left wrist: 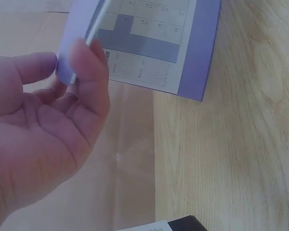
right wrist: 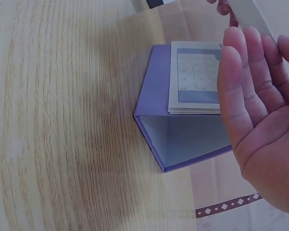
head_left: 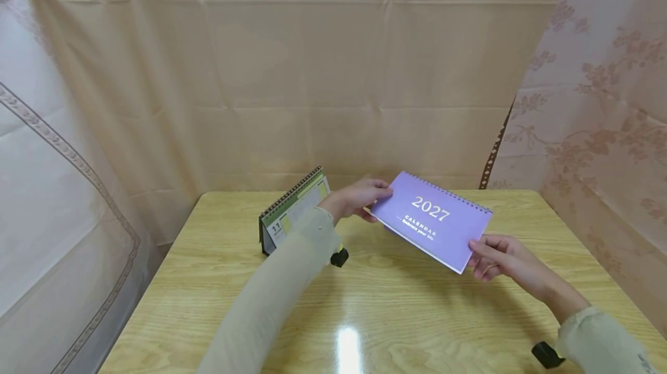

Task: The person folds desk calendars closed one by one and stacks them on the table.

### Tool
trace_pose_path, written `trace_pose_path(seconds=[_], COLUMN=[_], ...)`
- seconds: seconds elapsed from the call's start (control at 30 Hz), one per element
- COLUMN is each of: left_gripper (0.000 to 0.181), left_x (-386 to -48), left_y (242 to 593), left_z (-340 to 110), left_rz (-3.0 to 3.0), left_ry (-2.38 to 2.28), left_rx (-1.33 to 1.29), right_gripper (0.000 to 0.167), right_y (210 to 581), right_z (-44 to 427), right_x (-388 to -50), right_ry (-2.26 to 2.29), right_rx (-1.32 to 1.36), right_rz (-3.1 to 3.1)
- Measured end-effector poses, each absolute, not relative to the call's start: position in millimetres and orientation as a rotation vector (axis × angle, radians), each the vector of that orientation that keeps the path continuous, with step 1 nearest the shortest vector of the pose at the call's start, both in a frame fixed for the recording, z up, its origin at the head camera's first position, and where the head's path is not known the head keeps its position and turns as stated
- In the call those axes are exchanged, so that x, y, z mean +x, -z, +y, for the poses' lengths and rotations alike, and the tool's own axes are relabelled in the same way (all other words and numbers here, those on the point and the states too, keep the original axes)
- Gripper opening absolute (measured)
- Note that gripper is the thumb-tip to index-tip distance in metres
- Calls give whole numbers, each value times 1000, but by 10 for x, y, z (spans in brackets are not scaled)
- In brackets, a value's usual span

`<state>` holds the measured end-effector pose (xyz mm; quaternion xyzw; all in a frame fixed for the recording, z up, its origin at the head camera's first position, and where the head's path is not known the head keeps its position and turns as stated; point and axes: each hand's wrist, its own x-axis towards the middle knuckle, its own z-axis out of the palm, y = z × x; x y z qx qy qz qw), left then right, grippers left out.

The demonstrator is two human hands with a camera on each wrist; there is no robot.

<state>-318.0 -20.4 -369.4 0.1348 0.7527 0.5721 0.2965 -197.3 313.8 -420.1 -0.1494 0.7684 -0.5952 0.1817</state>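
A purple spiral-bound desk calendar (head_left: 443, 241) marked "2027" is held by its cover at the table's far right. My left hand (head_left: 359, 195) pinches the cover's left edge between thumb and fingers. At the lower right corner, my right hand (head_left: 502, 258) pinches it too, thumb on top. Both wrist views show the cover lifted off the printed pages (left wrist: 147, 48). Beneath, the calendar's folded purple stand (right wrist: 151, 91) rests on the table with its hollow side visible. Behind my left forearm stands a green-topped desk calendar (head_left: 311, 193) showing "11", partly hidden by the sleeve.
A light wood-grain table (head_left: 396, 310) lies under everything, its far edge close behind both calendars. Beige cloth (head_left: 292, 73) hangs behind the table, with patterned curtains (head_left: 604, 102) on the right side. Small black devices (head_left: 339, 257) sit at my wrists.
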Motion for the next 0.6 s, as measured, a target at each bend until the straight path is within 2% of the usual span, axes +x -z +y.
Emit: trace_pose_path(seconds=[0.3,0.6], left_gripper=[24,38], left_x=[-3151,-3140], left_y=[3805,3912], left_z=[-178,-156], left_rz=[2038,2057], left_ry=[-1455,-1426], left_rx=[358,385], right_gripper=[37,34], right_y=[4223,4264], right_z=[3159,3157], right_x=[-1987,-1986], right_ry=[1581,1482], right_rx=[-325,-389], right_rz=[2265,2417])
